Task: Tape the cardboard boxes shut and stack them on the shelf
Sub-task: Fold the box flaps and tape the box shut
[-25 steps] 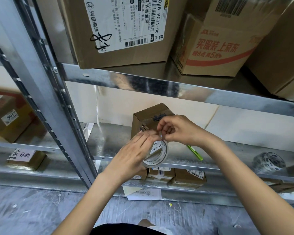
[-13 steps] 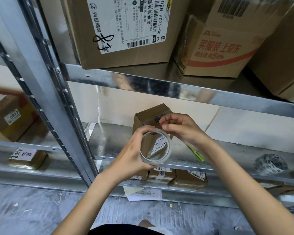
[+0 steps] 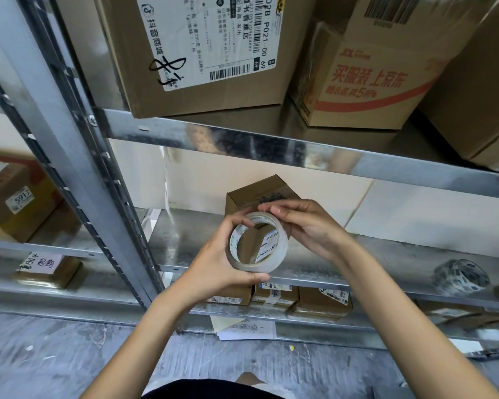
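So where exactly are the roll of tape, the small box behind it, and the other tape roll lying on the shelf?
roll of tape [image 3: 283,249]: head view, right side of its clear band.
small box [image 3: 255,192]: head view, its top face.
other tape roll [image 3: 460,276]: head view, its patterned side.

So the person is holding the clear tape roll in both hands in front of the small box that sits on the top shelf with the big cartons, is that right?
Not quite. The head view shows both the left hand and right hand on the clear tape roll, but the small box behind it sits on the middle shelf, one level below the big cartons.
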A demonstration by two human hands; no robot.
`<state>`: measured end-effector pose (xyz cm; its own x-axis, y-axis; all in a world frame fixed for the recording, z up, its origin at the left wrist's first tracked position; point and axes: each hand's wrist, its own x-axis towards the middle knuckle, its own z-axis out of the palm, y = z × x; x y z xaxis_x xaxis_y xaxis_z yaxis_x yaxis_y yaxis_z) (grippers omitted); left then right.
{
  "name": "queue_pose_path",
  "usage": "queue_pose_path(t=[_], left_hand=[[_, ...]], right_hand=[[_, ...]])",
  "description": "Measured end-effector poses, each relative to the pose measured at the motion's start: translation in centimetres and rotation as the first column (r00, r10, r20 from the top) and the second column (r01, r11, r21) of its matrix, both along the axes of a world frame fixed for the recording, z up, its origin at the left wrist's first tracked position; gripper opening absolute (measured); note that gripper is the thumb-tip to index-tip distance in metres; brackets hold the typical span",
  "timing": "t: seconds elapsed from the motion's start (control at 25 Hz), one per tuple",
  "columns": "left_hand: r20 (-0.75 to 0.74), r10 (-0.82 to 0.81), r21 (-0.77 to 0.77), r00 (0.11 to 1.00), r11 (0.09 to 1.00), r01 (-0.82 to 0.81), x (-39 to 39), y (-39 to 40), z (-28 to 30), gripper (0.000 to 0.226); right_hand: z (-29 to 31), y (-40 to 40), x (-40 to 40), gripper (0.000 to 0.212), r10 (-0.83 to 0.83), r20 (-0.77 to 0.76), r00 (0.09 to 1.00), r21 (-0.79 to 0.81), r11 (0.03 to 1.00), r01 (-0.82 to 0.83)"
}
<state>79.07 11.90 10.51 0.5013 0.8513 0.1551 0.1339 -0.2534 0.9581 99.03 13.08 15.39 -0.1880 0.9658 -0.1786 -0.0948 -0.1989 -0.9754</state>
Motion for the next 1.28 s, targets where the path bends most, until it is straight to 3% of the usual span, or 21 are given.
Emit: queue_pose_path(t=[0.12,0.4,0.48,0.56,0.64,0.72,0.84,0.92,1.08,1.28], left_hand=[[0.006,-0.014,-0.035,1.0,0.999,0.014,-0.2,0.2,0.3,0.063],[0.039,-0.096,-0.044,0.995,0.994,0.097,-0.1,0.7,0.7,0.031],[0.043,-0.06,-0.072,0.997,0.995,0.063,-0.3,0.7,0.8,0.036],[0.056,-0.008,-0.127,0.998,0.992,0.015,-0.7,0.7,1.0,0.035],[0.074,0.031,-0.149,0.997,0.989,-0.02,-0.9,0.7,1.2,0.037],[0.046,0.092,-0.158,0.995,0.984,-0.084,-0.8,0.9,1.4,0.039],[0.039,0.127,-0.082,0.991,0.989,-0.123,0.1,1.2,2.2,0.033],[0.035,0.136,-0.025,0.99,0.991,-0.135,0.4,1.1,2.3,0.037],[-0.119,0.221,0.057,0.968,0.975,-0.215,0.0,1.5,2.3,0.061],[-0.396,0.429,0.293,0.811,0.897,-0.332,0.6,2.0,4.4,0.04]], right_hand=[[0.2,0.3,-0.6,0.025,-0.055,-0.049,0.997,-0.06,0.997,0.052],[-0.6,0.7,-1.8,0.012,-0.143,0.127,0.982,-0.069,0.986,0.152],[-0.5,0.9,-1.7,0.017,-0.2,0.025,0.979,-0.079,0.976,0.201],[-0.1,1.0,-1.0,0.014,-0.259,-0.216,0.941,-0.103,0.965,0.242],[0.1,1.1,-0.2,0.015,-0.214,-0.341,0.915,-0.077,0.977,0.2],[-0.1,1.0,-0.1,0.019,-0.136,-0.224,0.965,-0.021,0.991,0.134],[-1.0,1.2,-0.7,0.02,-0.205,-0.006,0.979,-0.002,0.979,0.205],[-1.0,1.5,-0.9,0.021,-0.306,-0.053,0.951,0.001,0.952,0.306],[-0.8,2.8,0.4,0.021,-0.493,-0.094,0.865,0.077,0.862,0.5],[-1.4,3.6,0.3,0.025,-0.579,0.031,0.815,0.167,0.807,0.567]])
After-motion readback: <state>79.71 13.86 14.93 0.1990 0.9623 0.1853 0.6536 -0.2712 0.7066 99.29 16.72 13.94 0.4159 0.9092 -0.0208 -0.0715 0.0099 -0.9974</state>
